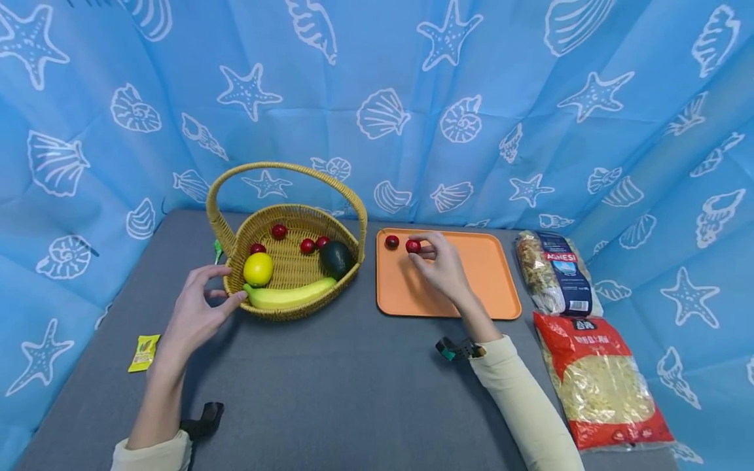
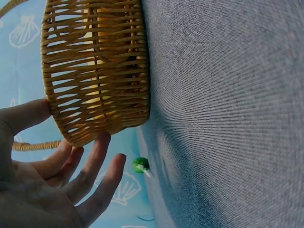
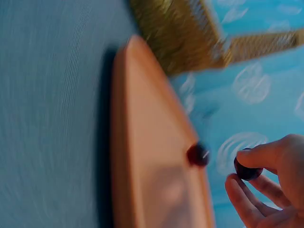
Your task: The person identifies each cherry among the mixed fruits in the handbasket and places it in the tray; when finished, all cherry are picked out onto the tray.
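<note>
Head: 6 cherries total. 1 held cherry (image 1: pixel 413 246) over the tray's left part, 1 tray cherry (image 1: pixel 391 242) just left of it, 4 basket cherries (image 1: pixel 279 231). Also 1 lemon (image 1: pixel 258 269), 1 avocado (image 1: pixel 337 260), 1 banana (image 1: pixel 290 296), all in 1 basket (image 1: pixel 306 219). 1 tray (image 1: pixel 483 275), 2 bags (image 1: pixel 609 392), 1 packet (image 1: pixel 144 353) on the table (image 1: pixel 330 392). Held cherry is round, no clear long axis. Tray's long axis runs left-right; banana's too, stem end left. Right hand (image 1: pixel 443 267) pinches the held cherry, forearm angled up-left from lower right. Left hand (image 1: pixel 197 311) grips the basket's left end, forearm angled up-right.

Left wrist: thumb on one side of the basket end, fingers spread on the other. 1 small green item near.

Right wrist: held cherry between thumb and fingertips, apart from the tray cherry. Basket blurred beyond the tray.
</note>
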The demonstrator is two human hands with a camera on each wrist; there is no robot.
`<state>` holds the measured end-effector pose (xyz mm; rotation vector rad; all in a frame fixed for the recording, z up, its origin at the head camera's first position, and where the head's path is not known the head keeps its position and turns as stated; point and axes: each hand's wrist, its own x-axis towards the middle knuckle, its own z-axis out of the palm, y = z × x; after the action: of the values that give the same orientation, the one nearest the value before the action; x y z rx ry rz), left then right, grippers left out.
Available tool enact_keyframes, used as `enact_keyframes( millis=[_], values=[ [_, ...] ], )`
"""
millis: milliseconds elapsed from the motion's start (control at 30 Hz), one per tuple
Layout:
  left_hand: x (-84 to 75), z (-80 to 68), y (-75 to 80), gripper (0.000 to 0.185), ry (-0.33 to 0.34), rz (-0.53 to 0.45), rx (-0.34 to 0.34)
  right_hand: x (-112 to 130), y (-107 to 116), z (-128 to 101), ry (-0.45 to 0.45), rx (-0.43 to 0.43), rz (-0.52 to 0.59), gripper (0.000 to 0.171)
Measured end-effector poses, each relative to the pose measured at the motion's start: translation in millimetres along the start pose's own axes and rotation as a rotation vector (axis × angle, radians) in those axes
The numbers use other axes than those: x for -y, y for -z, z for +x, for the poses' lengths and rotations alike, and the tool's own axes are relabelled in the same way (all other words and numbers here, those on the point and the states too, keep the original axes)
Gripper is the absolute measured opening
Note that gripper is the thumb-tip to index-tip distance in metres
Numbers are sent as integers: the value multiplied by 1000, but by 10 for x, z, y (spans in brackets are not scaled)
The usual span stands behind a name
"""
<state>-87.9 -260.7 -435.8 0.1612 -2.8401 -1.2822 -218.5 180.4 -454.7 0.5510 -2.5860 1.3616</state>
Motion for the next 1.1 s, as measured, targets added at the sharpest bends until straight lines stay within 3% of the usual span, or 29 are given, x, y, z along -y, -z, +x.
enact_keyframes(
  millis=[267, 567, 867, 1100],
  values=[
    [-1, 25, 0, 65, 2, 3, 3, -394, -52, 286, -177, 62, -66, 35],
    [6, 11, 3, 64, 4, -4, -2, -514, -77, 411, -199, 108, -71, 41],
    [4, 14, -5, 63, 8, -6, -5, -402, 40, 317, -190, 62, 43, 43],
    [6, 0, -5, 63, -4, -4, -11, 5, 84, 115, -110, 67, 155, 39]
  ],
)
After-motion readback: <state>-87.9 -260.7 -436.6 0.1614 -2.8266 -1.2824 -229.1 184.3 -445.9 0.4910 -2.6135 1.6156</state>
